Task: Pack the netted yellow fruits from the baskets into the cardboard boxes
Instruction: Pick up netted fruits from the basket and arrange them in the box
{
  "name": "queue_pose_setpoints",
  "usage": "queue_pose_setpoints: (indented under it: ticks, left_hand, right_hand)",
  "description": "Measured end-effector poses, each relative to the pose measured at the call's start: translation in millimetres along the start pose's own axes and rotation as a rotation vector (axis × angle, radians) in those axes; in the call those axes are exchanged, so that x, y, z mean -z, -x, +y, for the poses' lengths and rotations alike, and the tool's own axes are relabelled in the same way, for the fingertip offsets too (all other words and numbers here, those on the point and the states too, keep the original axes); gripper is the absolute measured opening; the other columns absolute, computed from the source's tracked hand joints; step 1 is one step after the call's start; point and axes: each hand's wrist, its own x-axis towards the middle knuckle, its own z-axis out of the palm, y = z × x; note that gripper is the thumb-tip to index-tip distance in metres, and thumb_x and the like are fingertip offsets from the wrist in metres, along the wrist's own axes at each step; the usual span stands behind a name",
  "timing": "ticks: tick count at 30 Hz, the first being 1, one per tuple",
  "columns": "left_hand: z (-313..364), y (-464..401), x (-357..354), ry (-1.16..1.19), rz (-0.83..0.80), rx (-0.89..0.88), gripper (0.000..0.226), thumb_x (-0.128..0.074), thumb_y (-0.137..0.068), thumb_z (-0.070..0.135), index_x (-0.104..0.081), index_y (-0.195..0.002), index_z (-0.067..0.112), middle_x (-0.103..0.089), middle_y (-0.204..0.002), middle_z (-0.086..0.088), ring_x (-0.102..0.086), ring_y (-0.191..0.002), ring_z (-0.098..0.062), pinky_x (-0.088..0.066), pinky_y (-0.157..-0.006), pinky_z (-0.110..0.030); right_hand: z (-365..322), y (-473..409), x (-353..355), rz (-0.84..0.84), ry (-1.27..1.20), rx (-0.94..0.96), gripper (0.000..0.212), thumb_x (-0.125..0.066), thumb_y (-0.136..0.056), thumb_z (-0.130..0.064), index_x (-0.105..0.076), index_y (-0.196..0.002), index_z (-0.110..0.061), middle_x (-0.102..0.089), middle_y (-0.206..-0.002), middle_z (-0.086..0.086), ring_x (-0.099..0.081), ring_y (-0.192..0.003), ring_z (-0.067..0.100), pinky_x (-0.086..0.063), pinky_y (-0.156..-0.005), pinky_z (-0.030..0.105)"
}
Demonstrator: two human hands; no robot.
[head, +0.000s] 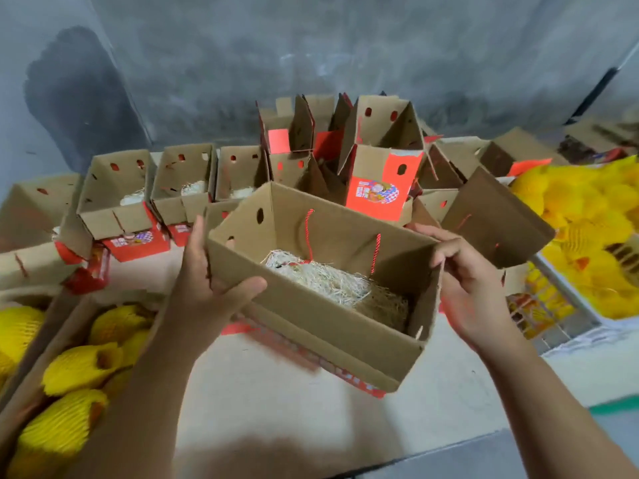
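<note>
An open cardboard box (332, 326) with red print and red cord handles is held tilted above the table between both hands. Pale straw padding (328, 281) lies on its bottom; no fruit shows inside. My left hand (207, 288) grips its left end wall, thumb over the near wall. My right hand (470, 288) holds the right end, fingers curled at the rim. Yellow netted fruits (79, 368) fill a cardboard box at the lower left. More netted fruits (587, 219) are heaped in a white basket (567, 305) at the right.
Several open cardboard boxes (117, 191) with straw stand in a row at the back left, and more boxes (377, 157) are piled in the middle back. A grey wall rises behind them. Bare table top (276, 402) lies under the held box.
</note>
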Motion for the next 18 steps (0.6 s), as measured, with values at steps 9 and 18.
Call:
queue_pose_setpoints:
  ticks: [9,18]
  left_hand:
    - [-110,85,-159,-0.233,0.172,0.167,0.115,-0.102,-0.051,0.006,-0.043,-0.146,0.035,-0.049,-0.147,-0.002,-0.056,-0.131,-0.027,-0.042,-0.114,-0.051]
    - [-74,79,-176,-0.765,0.279,-0.104,0.055,-0.058,-0.072,0.055,-0.075,-0.097,0.009,-0.068,-0.096,-0.012,-0.062,-0.099,-0.041,-0.044,-0.089,-0.043]
  right_hand:
    - [127,18,39,-0.139,-0.053,-0.616,0.047,-0.048,-0.099,0.004,-0.07,-0.113,-0.035,-0.068,-0.126,-0.011,-0.061,-0.115,0.005,-0.042,-0.089,0.006]
    - [157,41,37,-0.183,0.012,-0.766,0.068,-0.051,-0.1,0.0,-0.033,-0.157,-0.033,-0.048,-0.144,-0.012,-0.046,-0.131,0.003,-0.03,-0.103,0.006]
